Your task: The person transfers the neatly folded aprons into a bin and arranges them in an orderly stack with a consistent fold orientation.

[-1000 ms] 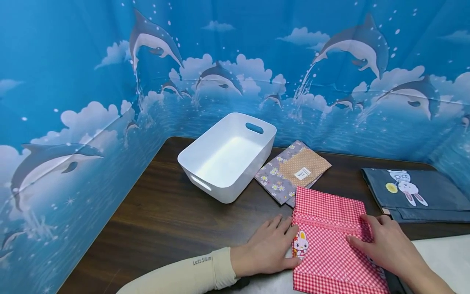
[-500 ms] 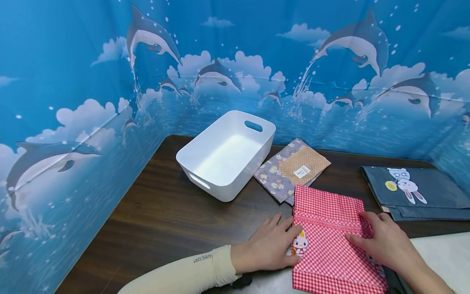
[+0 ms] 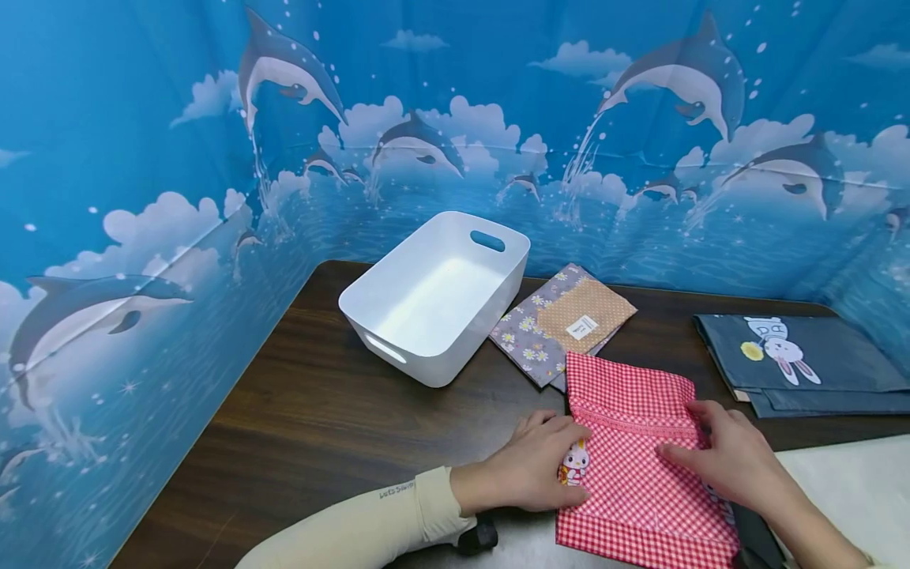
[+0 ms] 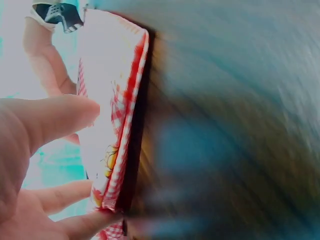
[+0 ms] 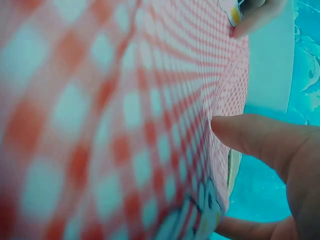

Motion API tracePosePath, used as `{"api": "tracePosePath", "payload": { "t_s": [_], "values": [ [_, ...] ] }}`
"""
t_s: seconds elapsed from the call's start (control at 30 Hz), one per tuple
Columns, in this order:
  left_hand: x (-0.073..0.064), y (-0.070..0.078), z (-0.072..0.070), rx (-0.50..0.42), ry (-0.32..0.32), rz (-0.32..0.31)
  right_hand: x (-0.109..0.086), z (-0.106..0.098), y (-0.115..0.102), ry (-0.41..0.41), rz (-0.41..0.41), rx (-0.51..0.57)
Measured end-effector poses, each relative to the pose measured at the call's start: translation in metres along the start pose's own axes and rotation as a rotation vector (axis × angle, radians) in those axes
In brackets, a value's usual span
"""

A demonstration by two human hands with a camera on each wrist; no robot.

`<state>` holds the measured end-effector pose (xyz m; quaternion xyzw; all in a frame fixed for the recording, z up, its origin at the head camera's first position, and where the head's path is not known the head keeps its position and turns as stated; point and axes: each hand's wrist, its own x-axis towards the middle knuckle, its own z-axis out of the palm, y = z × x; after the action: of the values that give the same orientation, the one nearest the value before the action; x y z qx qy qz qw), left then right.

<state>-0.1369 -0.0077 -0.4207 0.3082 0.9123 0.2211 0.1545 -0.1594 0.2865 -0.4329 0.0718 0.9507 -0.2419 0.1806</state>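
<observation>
A folded red-and-white gingham cloth (image 3: pixel 629 466), with a lace-like band across it and small bunny prints at its sides, lies at the near right in the head view. At its left edge my left hand (image 3: pixel 529 466) pinches the fabric, thumb on top and fingers curled over the side. The left wrist view shows that thumb (image 4: pixel 65 117) across the bright, overexposed cloth (image 4: pixel 97 75). My right hand (image 3: pixel 742 458) holds the opposite edge, its thumb (image 5: pixel 250 135) against the checked fabric (image 5: pixel 135 125) in the right wrist view. The fingertips under the right edge are hidden.
A white handled bin (image 3: pixel 426 348) stands on the dark wood table (image 3: pixel 298 427). Behind the gingham cloth lie a folded purple daisy cloth with a tan dotted patch (image 3: pixel 586 312) and a folded dark rabbit-print cloth (image 3: pixel 846 356). A blue dolphin curtain (image 3: pixel 419 71) encloses the table.
My left fingers have curled further over the cloth's left edge. The cloth has turned slightly, its near end shifting left. The head view has shifted a little.
</observation>
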Motion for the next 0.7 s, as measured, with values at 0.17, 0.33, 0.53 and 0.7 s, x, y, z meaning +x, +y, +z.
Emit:
{"api": "tracePosePath", "payload": {
  "t_s": [0.17, 0.33, 0.53, 0.7],
  "values": [
    [0.001, 0.005, -0.001, -0.065, 0.011, -0.005, 0.001, 0.000, -0.001, -0.031, 0.023, 0.062],
    [0.003, 0.007, -0.002, -0.130, 0.020, 0.016, 0.000, -0.001, 0.000, -0.063, 0.043, 0.106],
    [0.005, 0.009, -0.003, -0.277, 0.031, -0.025, -0.001, -0.002, 0.001, -0.091, 0.039, 0.147],
    [0.008, 0.012, -0.003, -0.367, 0.052, -0.065, -0.003, -0.003, 0.003, -0.127, 0.017, 0.185]
  ]
}}
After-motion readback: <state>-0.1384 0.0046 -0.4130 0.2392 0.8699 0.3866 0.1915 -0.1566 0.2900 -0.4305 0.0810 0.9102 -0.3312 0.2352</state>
